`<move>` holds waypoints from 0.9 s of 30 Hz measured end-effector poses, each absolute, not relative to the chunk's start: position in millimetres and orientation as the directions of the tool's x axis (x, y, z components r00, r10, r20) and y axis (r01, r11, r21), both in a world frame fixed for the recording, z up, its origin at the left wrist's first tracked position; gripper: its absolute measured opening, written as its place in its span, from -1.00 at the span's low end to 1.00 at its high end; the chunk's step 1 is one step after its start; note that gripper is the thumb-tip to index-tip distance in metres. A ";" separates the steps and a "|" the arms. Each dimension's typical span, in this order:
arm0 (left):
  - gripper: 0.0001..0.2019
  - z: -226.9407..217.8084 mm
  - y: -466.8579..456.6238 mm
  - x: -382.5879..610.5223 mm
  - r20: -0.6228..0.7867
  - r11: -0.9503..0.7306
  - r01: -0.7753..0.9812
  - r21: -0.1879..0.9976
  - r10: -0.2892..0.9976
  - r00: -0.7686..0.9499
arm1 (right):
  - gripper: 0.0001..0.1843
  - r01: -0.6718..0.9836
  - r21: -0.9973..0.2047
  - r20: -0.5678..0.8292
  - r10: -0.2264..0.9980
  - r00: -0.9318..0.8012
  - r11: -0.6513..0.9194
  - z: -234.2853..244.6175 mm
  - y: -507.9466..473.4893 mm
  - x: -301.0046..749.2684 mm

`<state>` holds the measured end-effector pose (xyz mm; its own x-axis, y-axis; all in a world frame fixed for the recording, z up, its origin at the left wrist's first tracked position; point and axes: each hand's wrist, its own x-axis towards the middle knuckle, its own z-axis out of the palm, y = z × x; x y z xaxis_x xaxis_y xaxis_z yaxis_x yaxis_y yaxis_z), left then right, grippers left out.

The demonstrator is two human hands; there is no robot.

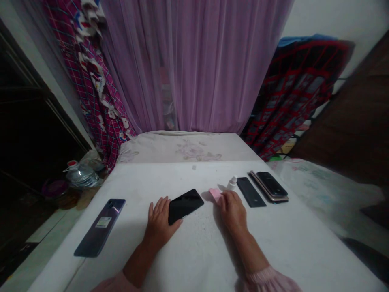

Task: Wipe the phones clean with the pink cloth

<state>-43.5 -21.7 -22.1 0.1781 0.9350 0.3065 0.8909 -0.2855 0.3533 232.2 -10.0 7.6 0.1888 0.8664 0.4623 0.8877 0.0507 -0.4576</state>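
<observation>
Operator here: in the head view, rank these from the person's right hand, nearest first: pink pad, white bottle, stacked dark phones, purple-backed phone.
1. Pink square pad: at the right hand's fingertips, ahead and left.
2. Small white plastic bottle: just beyond the fingertips.
3. Stacked dark smartphones: ahead and right.
4. Purple-backed smartphone: far left.

The sheer curtain (206, 69) is coloured pale lilac, and beside it a magenta cloth (97, 93) is printed with blue checks and white cartoon figures. A red and black grid pattern is shown on the hanging cloth (293, 93) at the right. The tabletop (288, 235) is white (a little grey in the shadows), and faint pink flowers are printed on the cream mattress (194, 150). On the tabletop, a pink pad (215, 194), a black phone (185, 206) and a violet-grey phone (99, 228) are seen. A pale pink colour is given by the sleeve (267, 282).
</observation>
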 end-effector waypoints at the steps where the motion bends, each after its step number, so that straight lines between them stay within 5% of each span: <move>1: -0.33 -22.7 -21.7 -42.2 0.303 -0.298 0.885 0.358 0.934 0.192 | -0.73 0.882 -0.468 0.456 0.870 0.186 0.056 6.4 -9.0 230.2; 8: -0.31 -13.1 -16.4 -19.9 0.240 -0.412 0.812 0.413 0.909 0.340 | -0.66 0.887 -0.425 0.450 0.892 0.033 0.182 5.5 -8.8 211.7; 12: -0.31 -11.9 -13.7 -13.9 0.226 -0.414 0.799 0.436 0.910 0.348 | -0.67 0.787 -0.562 0.516 0.852 0.093 0.255 6.1 -15.3 221.6; 15: -0.31 -10.3 -12.9 -13.7 0.269 -0.417 0.772 0.480 0.907 0.323 | -0.71 0.549 -0.807 0.428 0.857 0.286 0.220 6.1 -19.0 224.3; 17: -0.33 -5.9 -12.8 -11.8 0.316 -0.426 0.721 0.546 0.902 0.294 | -0.73 0.241 -0.961 0.221 0.893 0.393 0.132 6.8 -19.4 219.3; 21: -0.49 9.2 -9.5 2.8 0.303 -0.393 0.524 0.756 0.919 0.253 | -0.65 -0.325 -0.943 -0.160 0.949 0.270 -0.067 12.9 -17.6 201.2; 25: -0.61 22.8 1.5 25.4 0.094 -0.129 0.272 0.954 0.986 0.137 | -0.58 -0.388 -0.912 -0.201 0.971 0.132 -0.136 20.1 -15.7 191.0; 27: -0.70 28.2 7.7 34.0 -0.034 0.000 0.143 0.990 0.970 0.239 | -0.58 -0.334 -0.933 -0.176 0.978 0.108 -0.131 20.3 -15.1 193.4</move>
<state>34.0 7.7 28.2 0.2394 0.9703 -0.0343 0.1433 -0.0004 0.9897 193.4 -15.1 20.3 0.1083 0.9784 -0.1762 -0.3342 -0.1311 -0.9334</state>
